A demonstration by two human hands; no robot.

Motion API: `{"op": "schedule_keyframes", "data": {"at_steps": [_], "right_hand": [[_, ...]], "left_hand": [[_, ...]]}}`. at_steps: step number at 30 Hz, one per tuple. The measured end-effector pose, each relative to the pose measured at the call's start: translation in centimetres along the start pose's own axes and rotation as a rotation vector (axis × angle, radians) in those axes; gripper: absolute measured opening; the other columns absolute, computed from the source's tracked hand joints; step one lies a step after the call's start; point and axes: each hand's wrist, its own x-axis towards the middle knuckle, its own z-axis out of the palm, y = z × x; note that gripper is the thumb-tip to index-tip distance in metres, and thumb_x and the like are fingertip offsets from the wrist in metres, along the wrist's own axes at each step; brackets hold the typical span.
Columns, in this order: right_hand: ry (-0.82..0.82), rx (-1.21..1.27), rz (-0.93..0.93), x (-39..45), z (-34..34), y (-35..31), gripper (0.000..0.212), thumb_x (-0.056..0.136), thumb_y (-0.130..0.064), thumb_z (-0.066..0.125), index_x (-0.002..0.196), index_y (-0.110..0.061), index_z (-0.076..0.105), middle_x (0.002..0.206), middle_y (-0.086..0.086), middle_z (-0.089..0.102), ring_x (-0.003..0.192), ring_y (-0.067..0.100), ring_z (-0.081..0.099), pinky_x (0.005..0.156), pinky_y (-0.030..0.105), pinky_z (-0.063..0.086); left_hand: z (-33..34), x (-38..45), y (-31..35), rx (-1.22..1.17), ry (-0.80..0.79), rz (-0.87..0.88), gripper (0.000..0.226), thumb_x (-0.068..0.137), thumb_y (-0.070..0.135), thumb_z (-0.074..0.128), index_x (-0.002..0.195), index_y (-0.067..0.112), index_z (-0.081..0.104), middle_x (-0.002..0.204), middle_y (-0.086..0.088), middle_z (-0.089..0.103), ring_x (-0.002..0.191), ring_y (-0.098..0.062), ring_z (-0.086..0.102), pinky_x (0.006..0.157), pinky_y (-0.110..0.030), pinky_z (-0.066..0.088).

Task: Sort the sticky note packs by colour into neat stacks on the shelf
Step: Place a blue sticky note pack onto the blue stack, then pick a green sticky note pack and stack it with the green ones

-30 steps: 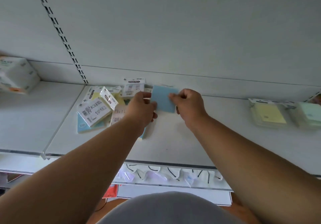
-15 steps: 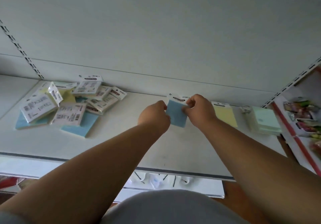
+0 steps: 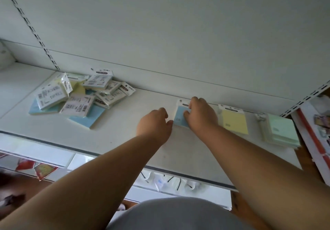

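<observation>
A blue sticky note pack (image 3: 180, 117) lies flat on the white shelf (image 3: 125, 133), near the back wall. My right hand (image 3: 200, 116) holds its right side, thumb on the blue face and fingers curled over the white header. My left hand (image 3: 154, 123) sits just left of the pack with loosely curled fingers, the thumb at its left edge. Right of the blue pack stands a yellow stack (image 3: 234, 121), then a green stack (image 3: 281, 131). A jumbled pile of blue and yellow packs (image 3: 78, 96) lies at the shelf's left.
A white back panel with slotted uprights (image 3: 44, 47) rises behind the shelf. A red-edged display (image 3: 314, 140) with small goods borders the shelf on the right. Below the shelf's front edge hang small packaged items (image 3: 167, 181).
Both hands carried the blue pack rightward from the pile and lowered it flat onto the shelf beside the yellow stack. The left hand has loosened from its edge.
</observation>
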Motion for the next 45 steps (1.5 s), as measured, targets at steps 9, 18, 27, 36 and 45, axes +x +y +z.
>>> {"op": "schedule_keyframes", "data": {"at_steps": [9, 18, 27, 36, 45], "right_hand": [[-0.097, 0.296, -0.239, -0.5, 3.7, -13.4, 0.015, 0.088, -0.031, 0.058, 0.093, -0.018, 0.056, 0.093, 0.0, 0.059, 0.081, 0.02, 0.055, 0.069, 0.032, 0.046], [-0.294, 0.553, -0.005, 0.0, 8.3, -27.2, 0.019, 0.089, -0.022, 0.052, 0.099, -0.016, 0.067, 0.099, 0.004, 0.068, 0.085, 0.025, 0.066, 0.076, 0.038, 0.056], [-0.376, 1.312, 0.464, -0.4, 5.8, -30.1, 0.025, 0.086, -0.003, 0.048, 0.087, -0.014, 0.071, 0.064, 0.001, 0.068, 0.038, 0.011, 0.046, 0.042, 0.018, 0.033], [-0.292, 0.999, 0.461, -3.4, 4.8, -23.5, 0.034, 0.086, -0.044, 0.062, 0.077, -0.011, 0.066, 0.062, 0.0, 0.062, 0.044, 0.017, 0.048, 0.043, 0.023, 0.035], [0.066, 1.208, 0.532, -6.2, 0.7, -10.5, 0.009, 0.082, -0.018, 0.07, 0.075, -0.014, 0.065, 0.066, 0.005, 0.062, 0.045, 0.013, 0.049, 0.042, 0.022, 0.037]], "left_hand": [[-8.9, -0.1, -11.4, -0.015, 0.133, -0.124, 0.017, 0.086, 0.037, 0.051, 0.099, 0.029, 0.058, 0.097, 0.004, 0.065, 0.083, -0.021, 0.059, 0.065, -0.028, 0.04], [-15.1, 0.8, -22.5, 0.185, 0.111, -0.114, 0.055, 0.078, 0.053, 0.062, 0.121, 0.019, 0.053, 0.12, -0.007, 0.051, 0.11, -0.029, 0.047, 0.093, -0.041, 0.042], [-16.5, 1.2, -22.9, -0.142, 0.095, 0.046, 0.017, 0.083, 0.04, 0.06, 0.09, 0.027, 0.053, 0.077, 0.012, 0.055, 0.08, -0.02, 0.056, 0.061, -0.027, 0.04], [-15.5, 1.3, -17.9, -1.24, -0.103, -0.223, 0.027, 0.079, 0.003, 0.062, 0.102, 0.017, 0.058, 0.089, -0.004, 0.074, 0.078, -0.023, 0.073, 0.056, -0.029, 0.053], [-8.7, -0.4, -9.0, -1.174, -0.337, -0.255, 0.009, 0.084, 0.002, 0.062, 0.083, 0.011, 0.061, 0.075, -0.009, 0.066, 0.062, -0.021, 0.063, 0.053, -0.03, 0.047]]}}
